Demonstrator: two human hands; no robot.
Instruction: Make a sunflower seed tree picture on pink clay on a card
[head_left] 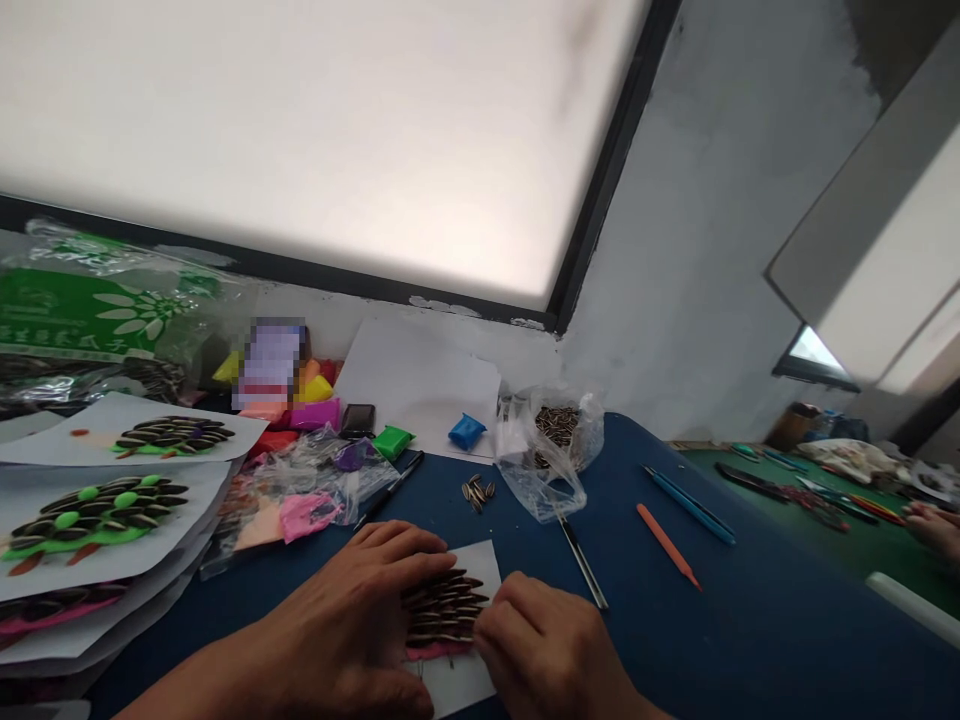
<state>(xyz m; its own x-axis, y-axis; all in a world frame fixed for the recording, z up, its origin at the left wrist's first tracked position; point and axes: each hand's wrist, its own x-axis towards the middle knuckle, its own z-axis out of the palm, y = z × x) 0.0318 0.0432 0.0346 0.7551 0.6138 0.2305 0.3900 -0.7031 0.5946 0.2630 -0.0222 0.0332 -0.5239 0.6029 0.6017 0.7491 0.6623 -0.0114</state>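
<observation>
Between my hands lies a white paper sheet (474,690) with rows of striped sunflower seeds (446,605) set over pink modelling clay (433,651). Thin drawn lines show just below the clay. My left hand (352,615) rests along the sheet's left side, fingers stretched over its upper part and thumb near the bottom. My right hand (551,640) is closed at the right end of the seed rows, fingertips pinched together. Whatever is in that pinch is hidden. A small heap of loose sunflower seeds (478,492) lies beyond the sheet on the blue tabletop (750,640).
Finished seed pictures (112,530) are stacked at left. Behind are clay packets (316,412), a phone (271,362) and a large seed bag (90,310). A clear bag of seeds (555,430), a pen (581,560), an orange tool (667,545) and blue tweezers (688,503) lie right. Another person's hand (934,525) shows far right.
</observation>
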